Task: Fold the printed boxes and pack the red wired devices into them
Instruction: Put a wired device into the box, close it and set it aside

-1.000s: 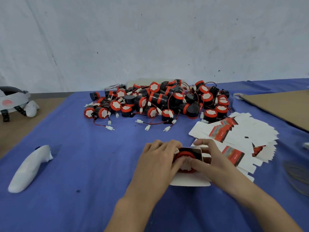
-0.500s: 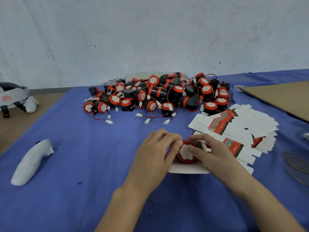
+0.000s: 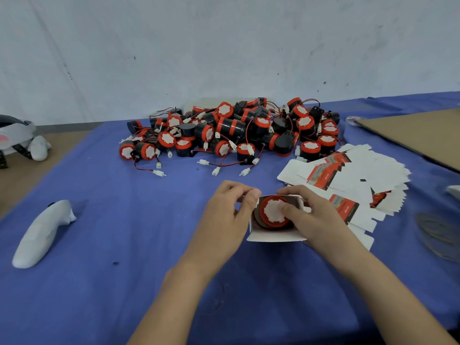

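An open printed box [image 3: 273, 236] is held on the blue tabletop [image 3: 124, 232], front and centre. Its left edge is pinched by the curled left hand [image 3: 224, 217]. Its right side is gripped by the right hand [image 3: 313, 217], whose thumb is pressed on the red wired device [image 3: 272, 215] seated inside.
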`<state>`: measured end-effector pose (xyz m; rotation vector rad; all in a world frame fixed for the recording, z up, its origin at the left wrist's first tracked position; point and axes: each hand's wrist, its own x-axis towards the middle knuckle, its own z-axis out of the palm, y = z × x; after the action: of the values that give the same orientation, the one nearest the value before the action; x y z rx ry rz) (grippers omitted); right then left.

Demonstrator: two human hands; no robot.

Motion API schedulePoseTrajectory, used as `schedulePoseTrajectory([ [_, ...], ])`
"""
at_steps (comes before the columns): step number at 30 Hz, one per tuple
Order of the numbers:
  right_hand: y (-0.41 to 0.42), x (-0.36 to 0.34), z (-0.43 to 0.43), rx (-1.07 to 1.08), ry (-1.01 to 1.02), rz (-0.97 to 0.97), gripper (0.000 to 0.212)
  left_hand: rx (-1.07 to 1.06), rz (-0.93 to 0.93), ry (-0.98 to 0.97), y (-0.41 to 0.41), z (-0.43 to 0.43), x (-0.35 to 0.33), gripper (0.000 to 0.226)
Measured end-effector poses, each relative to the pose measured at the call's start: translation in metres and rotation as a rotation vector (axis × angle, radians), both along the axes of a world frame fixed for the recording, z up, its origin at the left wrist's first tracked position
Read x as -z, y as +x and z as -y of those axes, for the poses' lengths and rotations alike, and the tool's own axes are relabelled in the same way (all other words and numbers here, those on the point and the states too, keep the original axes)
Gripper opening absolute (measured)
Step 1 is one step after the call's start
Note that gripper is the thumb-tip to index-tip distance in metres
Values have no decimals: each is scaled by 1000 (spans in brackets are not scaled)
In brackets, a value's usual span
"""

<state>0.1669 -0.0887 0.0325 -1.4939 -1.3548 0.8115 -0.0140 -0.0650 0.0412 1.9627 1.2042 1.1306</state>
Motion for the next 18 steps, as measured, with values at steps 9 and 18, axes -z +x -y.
schedulePoseTrajectory([
  [9,0,4,1,13,21,1,22,-78,-193,236,6,7,-2,25],
  [18,1,3,-1,-6,-62,-70,29,-166,-304,327,4,3,-1,23],
])
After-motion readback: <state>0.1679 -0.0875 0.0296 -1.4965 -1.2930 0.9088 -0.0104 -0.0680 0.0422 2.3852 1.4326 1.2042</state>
